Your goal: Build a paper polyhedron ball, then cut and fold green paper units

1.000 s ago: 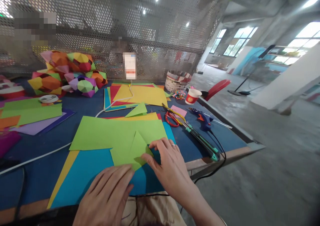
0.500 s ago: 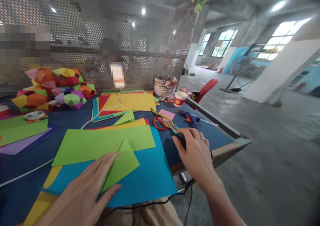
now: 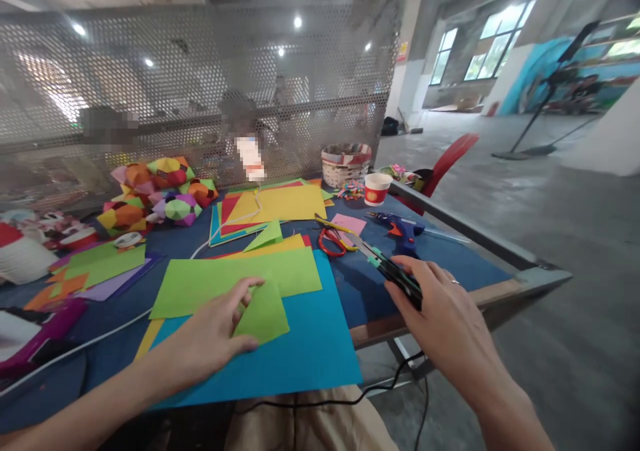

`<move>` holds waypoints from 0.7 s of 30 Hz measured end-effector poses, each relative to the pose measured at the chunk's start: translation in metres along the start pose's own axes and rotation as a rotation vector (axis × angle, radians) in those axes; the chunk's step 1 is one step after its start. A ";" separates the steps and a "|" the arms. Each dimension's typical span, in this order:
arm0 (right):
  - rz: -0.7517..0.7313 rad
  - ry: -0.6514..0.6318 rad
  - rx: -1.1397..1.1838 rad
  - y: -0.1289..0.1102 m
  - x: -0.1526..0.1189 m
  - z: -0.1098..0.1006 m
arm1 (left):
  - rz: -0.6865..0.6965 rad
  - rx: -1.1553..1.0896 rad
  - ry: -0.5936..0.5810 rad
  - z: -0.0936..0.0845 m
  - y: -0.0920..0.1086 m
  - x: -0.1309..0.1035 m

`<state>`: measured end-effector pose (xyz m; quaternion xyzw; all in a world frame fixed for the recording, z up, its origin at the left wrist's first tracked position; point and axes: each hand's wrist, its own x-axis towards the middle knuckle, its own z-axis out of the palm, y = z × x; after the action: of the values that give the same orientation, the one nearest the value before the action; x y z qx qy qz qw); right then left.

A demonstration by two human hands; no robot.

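My left hand (image 3: 220,321) is at a small piece of green paper (image 3: 270,314), its thumb by the lower edge and a bent finger at the upper edge. Part of that piece is hidden behind the fingers. Beneath it are a larger green sheet (image 3: 195,281) and a blue sheet (image 3: 320,351). At the table's right side, my right hand (image 3: 435,304) is closed around a black and green utility knife (image 3: 395,274), its blade pointing up and left. Beyond the blade are red-handled scissors (image 3: 331,243) and a pink paper square (image 3: 350,223).
A blue glue gun (image 3: 403,230) lies near the metal table edge (image 3: 480,244). Behind are a paper cup (image 3: 377,190), a woven basket (image 3: 346,164) and stacked coloured sheets (image 3: 285,204). Folded paper balls (image 3: 180,208) sit at the back left. A white cable (image 3: 120,328) crosses the table.
My right hand has lifted the utility knife from the table beside the scissors. My left hand's fingers have bent over the small green piece. The view has turned left.
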<state>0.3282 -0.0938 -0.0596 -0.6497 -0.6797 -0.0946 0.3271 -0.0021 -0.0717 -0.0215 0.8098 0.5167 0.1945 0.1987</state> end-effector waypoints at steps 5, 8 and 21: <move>-0.143 -0.124 0.174 -0.007 -0.012 -0.010 | 0.043 -0.095 0.003 -0.002 0.014 0.016; -0.177 -0.203 0.162 -0.015 -0.018 -0.009 | 0.052 -0.164 0.003 0.002 0.019 0.029; -0.327 -0.302 0.081 -0.018 -0.018 -0.025 | -0.052 -0.414 -0.119 0.014 0.019 0.046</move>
<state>0.3181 -0.1254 -0.0449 -0.5239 -0.8205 -0.0209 0.2278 0.0375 -0.0388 -0.0180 0.7482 0.4736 0.2431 0.3960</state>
